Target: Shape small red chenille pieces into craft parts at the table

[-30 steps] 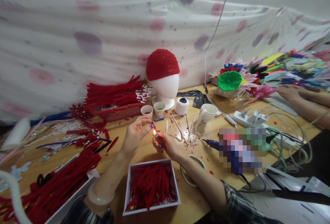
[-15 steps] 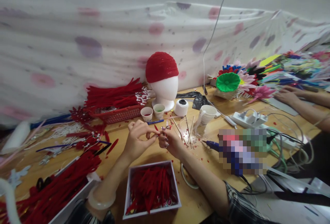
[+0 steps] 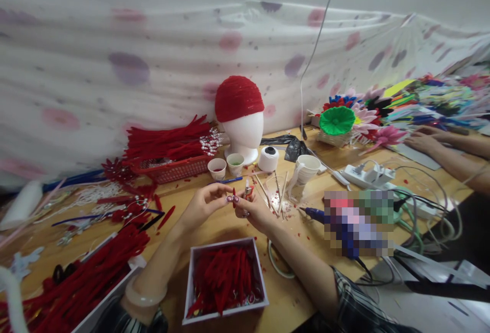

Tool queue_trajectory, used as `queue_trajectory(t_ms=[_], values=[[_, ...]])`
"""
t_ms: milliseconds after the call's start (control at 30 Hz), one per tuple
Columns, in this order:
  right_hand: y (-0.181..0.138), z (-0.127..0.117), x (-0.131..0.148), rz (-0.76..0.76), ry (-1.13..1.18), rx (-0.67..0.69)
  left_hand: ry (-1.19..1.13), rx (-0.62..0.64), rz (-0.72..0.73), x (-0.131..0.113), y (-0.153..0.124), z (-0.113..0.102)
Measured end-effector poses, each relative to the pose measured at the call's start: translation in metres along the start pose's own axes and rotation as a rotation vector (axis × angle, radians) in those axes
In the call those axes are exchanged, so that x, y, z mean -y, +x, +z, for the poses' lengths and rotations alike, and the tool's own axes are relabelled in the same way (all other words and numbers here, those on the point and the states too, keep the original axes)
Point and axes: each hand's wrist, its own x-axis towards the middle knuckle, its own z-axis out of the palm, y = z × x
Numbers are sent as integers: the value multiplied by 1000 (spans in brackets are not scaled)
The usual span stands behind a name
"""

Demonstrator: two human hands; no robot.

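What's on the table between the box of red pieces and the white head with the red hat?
In the head view, the person's two hands meet there: the left hand and right hand pinch a small red piece over the table. Behind them stand two small cups.

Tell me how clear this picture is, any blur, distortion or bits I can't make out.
Head view: soft, even light, no harsh glare; wide-angle bending curves the table edge; a pixelated block hides what lies there; the small red piece between both hands' fingers is slightly soft.

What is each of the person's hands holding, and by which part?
The left hand and right hand pinch a small red strip between fingertips near its upper end. The right hand also holds a lighter, its top showing.
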Motion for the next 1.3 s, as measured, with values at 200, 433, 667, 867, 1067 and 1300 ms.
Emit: queue_trajectory(t_ms=[200,433,667,867,1067,1300], values=[[-2,1,-1,55,65,54,-175,94,-125,6,1,4],[2,-5,1,162,127,17,-312,-185,-111,13,6,3],[5,-5,-6,291,26,15,-333,-299,-60,5,6,5],[3,-1,-6,195,-9,-30,-302,-282,-25,5,4,8],[2,0,-9,168,-10,11,-323,-303,-58,5,5,9],[9,-11,8,93,182,-156,-343,-350,-75,6,7,3]])
